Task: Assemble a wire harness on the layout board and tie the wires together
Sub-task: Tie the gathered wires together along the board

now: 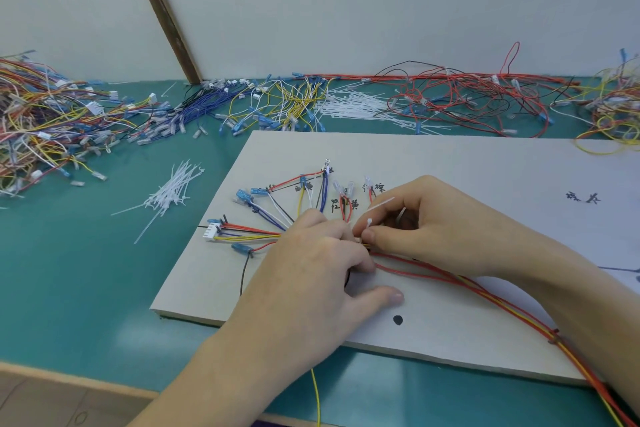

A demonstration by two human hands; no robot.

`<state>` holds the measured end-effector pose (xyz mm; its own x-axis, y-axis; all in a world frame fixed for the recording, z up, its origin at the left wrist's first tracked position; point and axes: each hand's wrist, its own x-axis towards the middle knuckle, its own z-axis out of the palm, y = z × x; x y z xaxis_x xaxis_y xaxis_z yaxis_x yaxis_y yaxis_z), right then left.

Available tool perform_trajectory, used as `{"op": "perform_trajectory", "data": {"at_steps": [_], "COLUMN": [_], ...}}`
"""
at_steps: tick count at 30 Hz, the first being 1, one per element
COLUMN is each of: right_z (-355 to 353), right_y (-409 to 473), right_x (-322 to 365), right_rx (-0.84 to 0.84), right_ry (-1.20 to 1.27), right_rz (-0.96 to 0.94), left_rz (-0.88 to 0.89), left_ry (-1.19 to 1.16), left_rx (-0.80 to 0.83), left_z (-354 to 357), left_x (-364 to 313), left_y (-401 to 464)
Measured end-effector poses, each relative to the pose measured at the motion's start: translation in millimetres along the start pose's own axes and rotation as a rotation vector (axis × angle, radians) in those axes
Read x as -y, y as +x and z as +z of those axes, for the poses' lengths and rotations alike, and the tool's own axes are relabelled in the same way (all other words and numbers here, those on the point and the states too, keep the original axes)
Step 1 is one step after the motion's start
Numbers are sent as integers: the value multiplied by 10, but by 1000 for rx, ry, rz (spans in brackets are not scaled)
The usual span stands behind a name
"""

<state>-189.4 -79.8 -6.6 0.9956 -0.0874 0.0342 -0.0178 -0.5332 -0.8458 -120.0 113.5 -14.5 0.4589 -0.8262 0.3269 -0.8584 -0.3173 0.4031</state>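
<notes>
A pale grey layout board (450, 166) lies on the green table. Coloured wires (263, 215) with blue and white connectors fan out across its left part and gather where my hands meet. My left hand (311, 274) curls over that gathered bundle, thumb stretched flat on the board. My right hand (426, 218) pinches a white cable tie (375, 210) at the bundle; the tie's tail sticks up to the right. Red and yellow wires (485, 291) trail from the bundle to the lower right, bound near the board's edge.
Loose white cable ties (169, 194) lie left of the board. Piles of wires sit along the back: mixed colours (45, 121) at left, blue and yellow (270, 104), more ties (360, 107), red and black (478, 97). The table's front edge (69, 378) is near.
</notes>
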Motion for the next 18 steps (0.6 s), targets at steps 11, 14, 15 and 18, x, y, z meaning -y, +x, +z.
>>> {"op": "perform_trajectory", "data": {"at_steps": [11, 14, 15, 18], "right_z": [-4, -3, -3, 1], "right_y": [-20, -20, -20, -11], "right_x": [42, 36, 32, 26], "right_rx": [15, 14, 15, 21], "right_ry": [-2, -3, -4, -6], "right_rz": [-8, -14, -15, -19], "left_rz": [7, 151, 214, 351], "left_ry": [-71, 8, 30, 83], "left_rx": [41, 56, 66, 87], "left_z": [5, -23, -31, -58], "left_x": [43, 91, 111, 150], "left_y": [107, 165, 185, 244]}}
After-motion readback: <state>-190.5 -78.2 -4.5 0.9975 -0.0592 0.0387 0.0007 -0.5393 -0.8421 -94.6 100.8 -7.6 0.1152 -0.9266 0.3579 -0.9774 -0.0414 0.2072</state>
